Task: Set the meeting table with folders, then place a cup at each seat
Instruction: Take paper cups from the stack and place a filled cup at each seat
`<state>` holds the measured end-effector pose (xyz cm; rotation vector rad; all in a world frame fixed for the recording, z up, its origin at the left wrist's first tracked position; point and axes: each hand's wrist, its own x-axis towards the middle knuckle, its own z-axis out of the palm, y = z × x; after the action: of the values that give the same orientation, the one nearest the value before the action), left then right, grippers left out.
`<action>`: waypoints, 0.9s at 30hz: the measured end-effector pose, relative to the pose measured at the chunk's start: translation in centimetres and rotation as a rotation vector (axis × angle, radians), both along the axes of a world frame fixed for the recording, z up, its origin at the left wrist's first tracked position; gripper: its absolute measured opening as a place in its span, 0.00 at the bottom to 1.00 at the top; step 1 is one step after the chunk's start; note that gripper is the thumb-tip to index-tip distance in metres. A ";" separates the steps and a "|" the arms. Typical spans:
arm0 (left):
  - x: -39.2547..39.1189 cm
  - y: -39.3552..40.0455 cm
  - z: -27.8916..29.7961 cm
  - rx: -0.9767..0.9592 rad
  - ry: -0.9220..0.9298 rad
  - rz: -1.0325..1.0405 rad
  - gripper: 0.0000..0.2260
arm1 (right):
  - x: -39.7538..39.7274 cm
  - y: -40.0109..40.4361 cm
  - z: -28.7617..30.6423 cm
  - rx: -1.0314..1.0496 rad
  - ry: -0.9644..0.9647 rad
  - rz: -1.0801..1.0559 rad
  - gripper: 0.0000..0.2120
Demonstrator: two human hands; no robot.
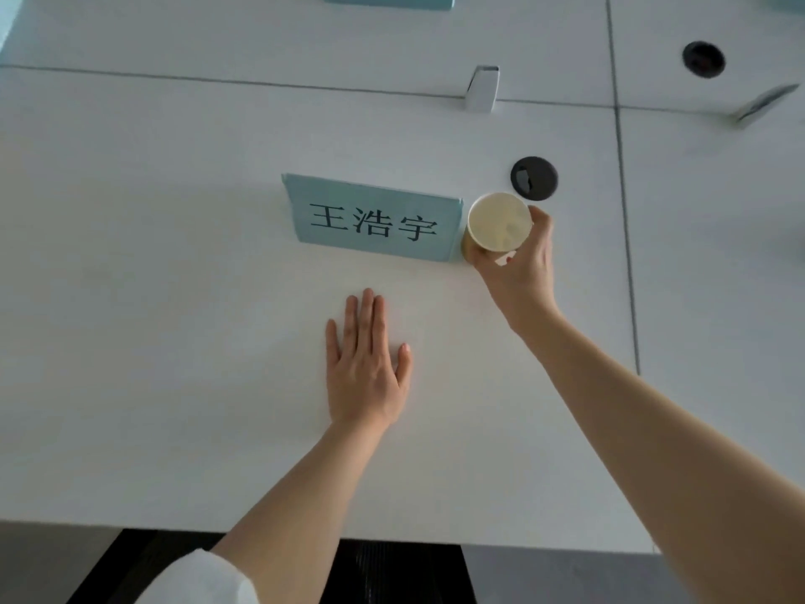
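- A white meeting table (174,298) fills the view.
- The left hand (363,368) lies flat on it, palm down, fingers spread straight, holding nothing.
- The right hand (518,259) wraps around an upright paper cup (498,224).
- The cup stands just beside the right end of a blue name card (374,218).
- A black cable grommet (534,178) sits near, just beyond the cup.

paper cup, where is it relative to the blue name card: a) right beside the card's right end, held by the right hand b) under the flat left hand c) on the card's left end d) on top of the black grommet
a: the paper cup stands at the right end of the blue name card, with the right hand wrapped around it.
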<state>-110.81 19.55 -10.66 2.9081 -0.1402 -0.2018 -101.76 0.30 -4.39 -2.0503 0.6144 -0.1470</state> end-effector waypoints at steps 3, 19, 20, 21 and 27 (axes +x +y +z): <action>0.1 -0.2 0.2 0.007 0.001 0.006 0.30 | 0.4 0.3 -0.4 0.002 -0.010 0.008 0.35; 0.5 0.1 0.4 -0.028 0.040 -0.029 0.30 | -13.3 0.0 0.5 -0.220 0.396 0.161 0.26; 0.5 0.1 0.8 -0.028 0.066 -0.036 0.29 | -14.7 0.0 0.9 -0.209 0.417 0.145 0.26; 0.5 0.0 1.2 -0.019 0.100 -0.053 0.29 | -15.9 0.0 1.2 -0.194 0.435 0.135 0.26; -6.4 -3.5 4.4 -0.093 0.085 -0.199 0.23 | -23.5 -1.9 4.5 -0.103 0.440 0.038 0.20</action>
<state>-117.23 16.08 -6.28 2.7856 -0.4139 -0.3412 -125.25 -1.55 0.10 -2.2082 0.8486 0.3101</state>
